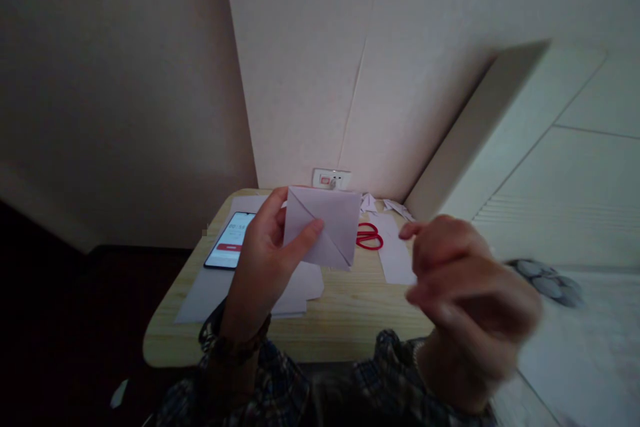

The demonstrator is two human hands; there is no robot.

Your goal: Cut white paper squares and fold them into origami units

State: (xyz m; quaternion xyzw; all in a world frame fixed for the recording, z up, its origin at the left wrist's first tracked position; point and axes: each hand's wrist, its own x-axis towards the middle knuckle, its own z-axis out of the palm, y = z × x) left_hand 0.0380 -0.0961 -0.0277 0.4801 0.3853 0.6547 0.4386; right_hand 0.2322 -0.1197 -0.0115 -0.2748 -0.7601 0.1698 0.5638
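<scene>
My left hand [273, 240] is closed on a folded square of white paper [320, 220], thumb pressed on its front face. A diagonal crease runs across the square from upper left to lower right. The paper is held up above the table. To the right, my right hand [465, 300] is raised in the air, apart from the paper and blurred by motion. Its fingers are loosely curled with gaps between the fingertips, and nothing shows in them. Behind the folded paper, red-handled scissors [370, 237] lie on the table, their blades hidden.
The light wooden table [345, 333] stands against a wall with a socket [331, 179]. A phone [230, 240] with a lit screen rests on white sheets [200, 300] at left. Another paper sheet [395, 250] and folded paper pieces [369, 203] lie toward the back right.
</scene>
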